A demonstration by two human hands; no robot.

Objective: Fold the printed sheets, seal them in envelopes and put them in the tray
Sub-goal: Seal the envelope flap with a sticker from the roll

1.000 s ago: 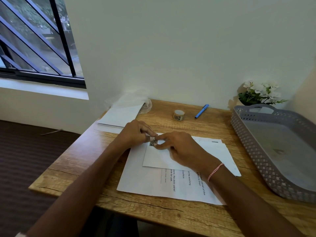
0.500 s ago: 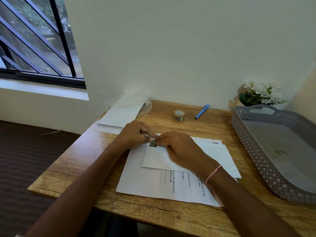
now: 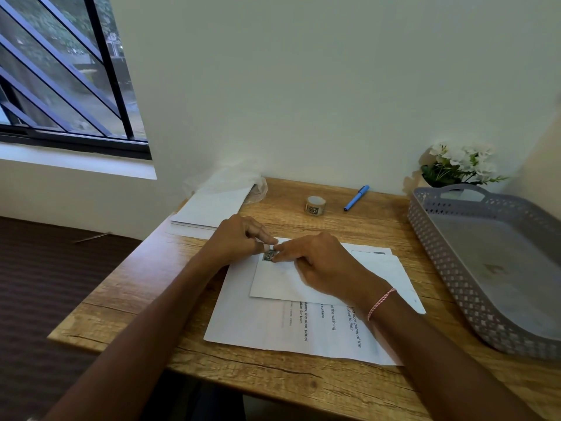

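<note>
Although both hands have barely shifted over the last second, the right hand [image 3: 318, 265] has slid its straight fingers a touch further across the small dark patterned sticker [image 3: 269, 255], pressing it flat onto the top-left corner of the white paper envelope [image 3: 282, 284]. The left hand [image 3: 239, 241] has stayed put, fingers curled, its thumb and forefinger meeting at the sticker's upper edge, where they seem to pinch it. That suggests the sealing step is nearly finished rather than just begun. The envelope lies on the white printed sheets [image 3: 273, 332] at the middle of the wooden table [image 3: 121, 299], well apart from the grey perforated plastic tray [image 3: 449, 268] on the right, so the move into the tray is not yet done. Behind the hands stands the small roll of patterned tape [image 3: 315, 205].
</note>
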